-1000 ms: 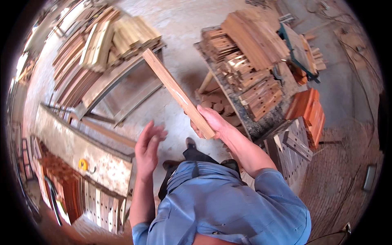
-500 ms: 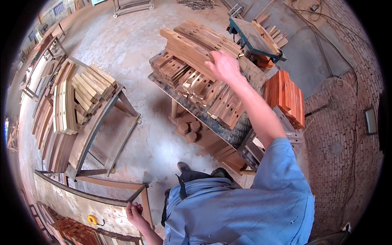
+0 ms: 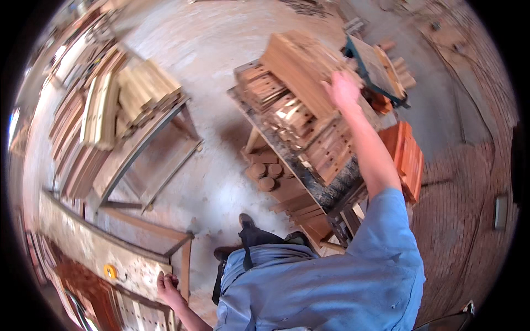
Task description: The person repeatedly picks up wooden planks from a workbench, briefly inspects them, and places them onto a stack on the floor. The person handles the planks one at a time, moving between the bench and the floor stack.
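My right hand (image 3: 345, 91) reaches over a pile of wooden pieces and is closed around the right end of a long brown wooden board (image 3: 295, 74), thumb on its near side. Under the board lie more wooden pieces with slots and holes (image 3: 328, 149), stacked on a dark-topped workbench (image 3: 339, 193). My left hand (image 3: 168, 288) hangs low at the left, by the corner of a pale worktable (image 3: 138, 262). Its fingers are loosely curled, and nothing shows in them. A yellow tape measure (image 3: 110, 271) lies on that worktable.
Light slotted wood pieces (image 3: 143, 91) are piled on a table at the left. Reddish boards (image 3: 402, 157) stand right of the workbench, with a blue-green machine table (image 3: 375, 71) beyond. Round wooden blocks (image 3: 267, 183) sit below. A brick wall (image 3: 469, 248) runs along the right.
The view has swung, so the bench and left table sit differently in it. My right hand stays at the board's end; the board's long near face shows broader. My left hand stays near the worktable corner.
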